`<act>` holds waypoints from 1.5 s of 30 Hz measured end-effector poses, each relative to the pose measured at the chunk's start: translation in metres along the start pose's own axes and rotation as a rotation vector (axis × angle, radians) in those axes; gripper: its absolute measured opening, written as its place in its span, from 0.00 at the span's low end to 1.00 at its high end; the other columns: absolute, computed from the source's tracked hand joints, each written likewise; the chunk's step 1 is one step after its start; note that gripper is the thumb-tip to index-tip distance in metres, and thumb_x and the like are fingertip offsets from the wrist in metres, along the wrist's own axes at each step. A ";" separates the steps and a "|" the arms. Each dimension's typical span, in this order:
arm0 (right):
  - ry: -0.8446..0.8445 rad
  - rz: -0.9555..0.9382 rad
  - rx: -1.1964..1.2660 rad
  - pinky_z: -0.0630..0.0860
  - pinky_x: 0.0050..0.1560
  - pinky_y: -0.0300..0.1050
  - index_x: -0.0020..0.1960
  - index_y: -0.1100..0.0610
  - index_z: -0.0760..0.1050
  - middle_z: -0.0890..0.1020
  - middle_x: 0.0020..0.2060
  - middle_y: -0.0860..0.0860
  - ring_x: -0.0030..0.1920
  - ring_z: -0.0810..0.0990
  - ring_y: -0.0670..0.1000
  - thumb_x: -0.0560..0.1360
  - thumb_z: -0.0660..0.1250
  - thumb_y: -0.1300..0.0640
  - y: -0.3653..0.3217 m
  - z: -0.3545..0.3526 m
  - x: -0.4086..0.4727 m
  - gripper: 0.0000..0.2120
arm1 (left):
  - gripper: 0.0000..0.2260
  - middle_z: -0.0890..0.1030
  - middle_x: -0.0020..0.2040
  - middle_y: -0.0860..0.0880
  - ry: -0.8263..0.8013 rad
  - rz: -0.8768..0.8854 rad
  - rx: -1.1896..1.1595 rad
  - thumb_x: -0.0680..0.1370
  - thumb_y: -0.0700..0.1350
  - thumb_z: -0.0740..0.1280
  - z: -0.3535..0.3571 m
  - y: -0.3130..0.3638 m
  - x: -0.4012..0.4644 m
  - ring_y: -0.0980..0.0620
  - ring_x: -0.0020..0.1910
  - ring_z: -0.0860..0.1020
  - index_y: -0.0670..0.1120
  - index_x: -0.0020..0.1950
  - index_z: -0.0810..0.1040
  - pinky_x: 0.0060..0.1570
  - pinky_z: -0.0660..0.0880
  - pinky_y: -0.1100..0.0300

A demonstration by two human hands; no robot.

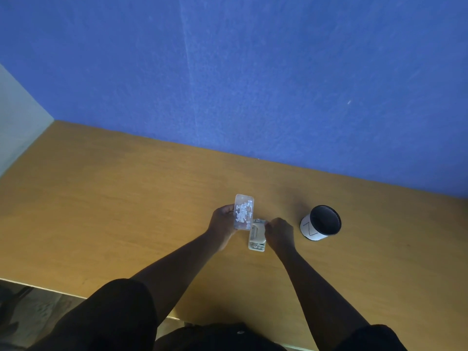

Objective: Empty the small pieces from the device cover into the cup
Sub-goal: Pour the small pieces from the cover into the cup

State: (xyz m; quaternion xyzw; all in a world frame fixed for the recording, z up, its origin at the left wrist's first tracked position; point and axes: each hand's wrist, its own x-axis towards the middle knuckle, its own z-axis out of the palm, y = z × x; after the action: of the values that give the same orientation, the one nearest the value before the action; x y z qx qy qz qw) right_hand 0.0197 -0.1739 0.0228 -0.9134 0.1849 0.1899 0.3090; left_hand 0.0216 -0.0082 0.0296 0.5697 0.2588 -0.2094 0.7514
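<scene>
My left hand (pixel 222 220) grips a clear rectangular device cover (pixel 243 212) by its left edge, holding it open side up just above the table. Several small white pieces (pixel 242 211) lie inside it. Right beside the cover, a pale metal device (pixel 257 235), perhaps a hole punch, lies on the wooden table (pixel 126 211); my right hand (pixel 279 233) rests closed on its right side. A white cup (pixel 321 226) with a dark inside and a drawn letter stands upright to the right of my right hand, apart from it.
A blue wall (pixel 253 84) rises directly behind the table. The table's near edge runs along the lower left, with the floor (pixel 30 315) beyond it. My dark clothing fills the bottom of the view.
</scene>
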 end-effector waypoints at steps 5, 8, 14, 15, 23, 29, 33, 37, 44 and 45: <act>0.168 -0.335 -0.029 0.70 0.41 0.42 0.49 0.62 0.80 0.84 0.46 0.56 0.46 0.82 0.56 0.78 0.58 0.63 -0.015 -0.029 -0.009 0.11 | 0.16 0.87 0.39 0.46 -0.028 0.000 -0.034 0.70 0.28 0.66 0.023 0.001 0.000 0.46 0.41 0.85 0.48 0.38 0.86 0.45 0.82 0.51; 0.118 -0.338 0.111 0.74 0.48 0.44 0.53 0.61 0.81 0.85 0.49 0.55 0.48 0.82 0.54 0.77 0.61 0.62 -0.010 -0.051 -0.008 0.11 | 0.15 0.87 0.39 0.44 -0.061 0.012 -0.038 0.71 0.29 0.65 0.049 0.004 -0.005 0.44 0.41 0.84 0.46 0.38 0.86 0.50 0.81 0.48; 0.111 -0.280 0.235 0.70 0.35 0.28 0.60 0.60 0.80 0.86 0.50 0.54 0.36 0.77 0.42 0.76 0.66 0.60 0.018 -0.091 -0.002 0.14 | 0.11 0.82 0.45 0.37 -0.009 -0.026 -0.097 0.74 0.27 0.62 0.101 0.016 -0.009 0.42 0.42 0.82 0.38 0.47 0.81 0.40 0.83 0.54; 0.125 -0.278 0.245 0.68 0.32 0.24 0.59 0.60 0.80 0.86 0.49 0.54 0.36 0.76 0.40 0.76 0.67 0.60 0.024 -0.100 -0.001 0.13 | 0.10 0.82 0.47 0.37 -0.013 -0.027 -0.077 0.75 0.28 0.62 0.111 0.016 -0.009 0.41 0.45 0.82 0.38 0.49 0.81 0.45 0.83 0.51; 0.200 -0.240 0.267 0.69 0.46 0.35 0.56 0.56 0.83 0.86 0.51 0.51 0.45 0.79 0.44 0.75 0.66 0.58 0.067 -0.158 0.025 0.12 | 0.06 0.84 0.53 0.37 -0.021 0.086 0.360 0.77 0.37 0.66 0.175 0.026 -0.002 0.43 0.46 0.83 0.40 0.51 0.81 0.39 0.81 0.54; 0.247 -0.248 0.246 0.69 0.39 0.33 0.54 0.55 0.82 0.86 0.49 0.50 0.40 0.78 0.40 0.75 0.65 0.59 0.082 -0.172 0.036 0.11 | 0.08 0.86 0.48 0.41 0.032 0.297 0.634 0.74 0.39 0.68 0.198 0.029 0.003 0.44 0.43 0.85 0.42 0.51 0.85 0.40 0.80 0.57; 0.263 -0.231 0.255 0.67 0.36 0.28 0.52 0.55 0.81 0.86 0.47 0.49 0.37 0.75 0.35 0.74 0.64 0.60 0.096 -0.175 0.041 0.10 | 0.08 0.87 0.48 0.45 0.049 0.411 0.759 0.74 0.40 0.69 0.212 0.021 0.005 0.47 0.46 0.84 0.43 0.50 0.86 0.52 0.81 0.54; 0.280 -0.237 0.245 0.66 0.33 0.22 0.51 0.57 0.81 0.86 0.47 0.50 0.41 0.77 0.42 0.73 0.65 0.61 0.108 -0.175 0.044 0.09 | 0.10 0.87 0.50 0.46 0.087 0.517 0.893 0.74 0.40 0.66 0.220 0.014 0.001 0.48 0.50 0.83 0.43 0.50 0.86 0.53 0.76 0.60; 0.306 -0.298 0.246 0.73 0.39 0.37 0.48 0.59 0.81 0.85 0.43 0.53 0.42 0.81 0.50 0.73 0.65 0.62 0.119 -0.168 0.045 0.06 | 0.08 0.86 0.46 0.41 0.117 0.590 0.971 0.74 0.38 0.65 0.222 0.008 0.001 0.46 0.44 0.82 0.39 0.45 0.85 0.44 0.75 0.59; 0.300 -0.294 0.257 0.74 0.39 0.38 0.47 0.59 0.81 0.85 0.43 0.53 0.42 0.81 0.50 0.73 0.65 0.62 0.119 -0.167 0.045 0.07 | 0.08 0.86 0.48 0.42 0.118 0.586 0.954 0.74 0.38 0.66 0.222 0.008 0.000 0.47 0.44 0.82 0.39 0.48 0.84 0.44 0.74 0.61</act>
State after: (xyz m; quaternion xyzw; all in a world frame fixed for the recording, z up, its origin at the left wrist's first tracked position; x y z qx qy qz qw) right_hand 0.0428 -0.3776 0.0666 -0.9016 0.1163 -0.0202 0.4162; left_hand 0.0599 -0.2205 0.0834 0.9051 0.0082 -0.0534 0.4217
